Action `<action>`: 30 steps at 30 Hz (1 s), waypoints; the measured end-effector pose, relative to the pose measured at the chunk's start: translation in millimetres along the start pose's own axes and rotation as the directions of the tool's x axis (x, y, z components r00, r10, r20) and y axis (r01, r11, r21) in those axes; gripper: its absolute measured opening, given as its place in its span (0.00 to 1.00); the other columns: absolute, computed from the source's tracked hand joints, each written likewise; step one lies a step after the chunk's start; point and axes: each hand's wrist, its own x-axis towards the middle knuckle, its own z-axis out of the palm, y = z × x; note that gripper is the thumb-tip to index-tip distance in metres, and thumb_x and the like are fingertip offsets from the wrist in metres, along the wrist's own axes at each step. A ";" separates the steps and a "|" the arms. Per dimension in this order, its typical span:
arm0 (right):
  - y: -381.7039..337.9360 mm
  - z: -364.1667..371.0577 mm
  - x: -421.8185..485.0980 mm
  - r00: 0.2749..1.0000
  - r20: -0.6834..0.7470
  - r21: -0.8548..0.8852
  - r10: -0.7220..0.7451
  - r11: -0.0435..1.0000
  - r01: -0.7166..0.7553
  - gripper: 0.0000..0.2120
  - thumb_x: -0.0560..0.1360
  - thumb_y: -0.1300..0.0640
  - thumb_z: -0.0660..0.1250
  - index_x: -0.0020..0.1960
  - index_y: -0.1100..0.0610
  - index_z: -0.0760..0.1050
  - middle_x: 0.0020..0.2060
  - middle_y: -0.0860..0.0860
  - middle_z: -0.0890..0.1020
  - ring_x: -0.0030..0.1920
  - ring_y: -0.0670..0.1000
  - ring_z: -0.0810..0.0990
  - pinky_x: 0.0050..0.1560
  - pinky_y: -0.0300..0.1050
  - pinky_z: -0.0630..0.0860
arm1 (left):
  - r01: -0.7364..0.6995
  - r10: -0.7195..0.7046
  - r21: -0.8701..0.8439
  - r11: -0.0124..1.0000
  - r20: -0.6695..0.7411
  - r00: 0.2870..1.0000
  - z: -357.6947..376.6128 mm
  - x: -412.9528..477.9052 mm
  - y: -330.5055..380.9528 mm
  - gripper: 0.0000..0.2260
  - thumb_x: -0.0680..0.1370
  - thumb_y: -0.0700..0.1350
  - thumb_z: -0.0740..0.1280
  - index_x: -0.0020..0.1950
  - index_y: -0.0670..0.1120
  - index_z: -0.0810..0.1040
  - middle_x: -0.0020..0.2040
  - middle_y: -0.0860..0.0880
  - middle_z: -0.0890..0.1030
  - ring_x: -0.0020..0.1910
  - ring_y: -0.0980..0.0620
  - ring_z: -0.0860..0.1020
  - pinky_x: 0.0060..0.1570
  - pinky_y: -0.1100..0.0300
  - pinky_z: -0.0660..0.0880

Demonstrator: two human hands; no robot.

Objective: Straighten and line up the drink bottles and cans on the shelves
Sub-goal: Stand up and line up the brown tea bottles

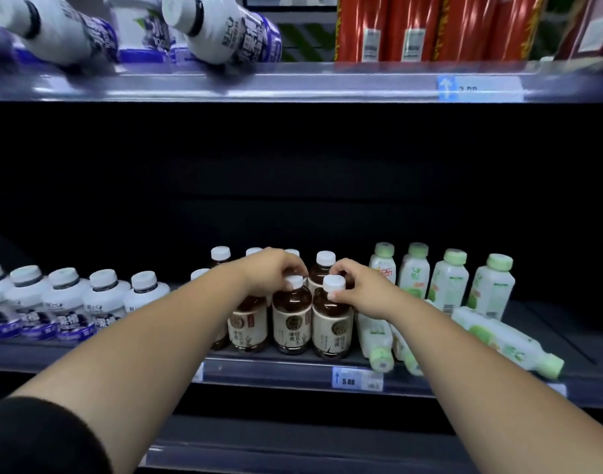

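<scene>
Fingertips of the left hand [272, 273] are curled over the white cap of the middle bottle [291, 318], which is pinched from above. The cap of the right bottle [332, 325] is pinched by the right hand [360, 290], with the thumb set under the rim and the fingers bent over the top. Both bottles are held upright at the front of the lower shelf [276, 371], side by side and touching.

They are part of a cluster of brown bottles [247, 325] with cream labels. A third is stood just left of them in the front row, partly hidden by the left forearm, and more are seen behind.

Farther left on the same shelf, purple bottles [67, 302] with white caps are lined up upright in a row. To the right, four green bottles [448, 283] are stood upright at the back. In front of them, fallen bottles [502, 338] are laid on their sides, caps pointed toward the shelf edge.

A price tag [356, 379] is fixed to the front rail. On the upper shelf [293, 83], white bottles [221, 29] are seen tilted and blurred, beside red packs [413, 25]. A black sleeve [36, 436] is worn on the left arm.
</scene>
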 end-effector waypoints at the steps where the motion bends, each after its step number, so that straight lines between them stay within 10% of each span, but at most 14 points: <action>1: -0.3 0.1 0.3 1.000 0.005 -0.016 -0.009 1.000 0.009 0.12 0.74 0.51 0.73 0.53 0.44 0.73 0.46 0.45 0.81 0.45 0.46 0.80 0.45 0.42 0.76 | -0.005 0.005 -0.012 1.000 0.022 1.000 -3.6 -0.7 -2.5 0.16 0.77 0.41 0.70 0.62 0.58 0.78 0.56 0.61 0.78 0.58 0.59 0.75 0.57 0.62 0.71; 11: -5.3 -2.4 6.3 0.994 0.108 -0.059 -0.024 0.998 0.031 0.10 0.75 0.49 0.71 0.49 0.41 0.70 0.49 0.50 0.82 0.43 0.49 0.78 0.46 0.50 0.78 | -0.031 0.032 -0.051 0.998 0.023 0.999 -0.8 1.6 -8.0 0.09 0.77 0.47 0.71 0.52 0.61 0.77 0.51 0.61 0.77 0.53 0.60 0.76 0.51 0.62 0.71; 19: -11.1 -14.8 21.6 0.977 0.211 -0.079 0.026 0.997 -0.010 0.12 0.72 0.45 0.74 0.50 0.43 0.74 0.48 0.49 0.82 0.44 0.51 0.79 0.49 0.52 0.78 | -0.067 0.072 -0.058 0.996 0.088 0.994 -9.8 9.8 -15.4 0.19 0.74 0.49 0.74 0.63 0.59 0.75 0.57 0.61 0.77 0.59 0.58 0.76 0.59 0.59 0.74; 23: -29.0 -22.0 50.0 0.999 0.036 -0.032 -0.029 0.999 0.030 0.10 0.71 0.44 0.75 0.48 0.47 0.80 0.44 0.45 0.84 0.45 0.48 0.82 0.52 0.50 0.79 | -0.052 0.047 -0.190 0.980 -0.026 0.999 -38.4 7.3 -44.6 0.20 0.73 0.51 0.75 0.63 0.59 0.75 0.62 0.58 0.77 0.60 0.58 0.76 0.62 0.56 0.75; 30: -83.7 13.2 105.5 0.994 0.102 -0.263 -0.039 0.963 0.064 0.20 0.75 0.48 0.73 0.66 0.43 0.75 0.60 0.45 0.78 0.60 0.47 0.78 0.63 0.46 0.75 | 0.107 -0.108 -0.017 0.994 -0.067 0.992 -62.6 20.3 -131.1 0.24 0.73 0.46 0.75 0.68 0.53 0.75 0.64 0.52 0.78 0.59 0.55 0.76 0.60 0.60 0.73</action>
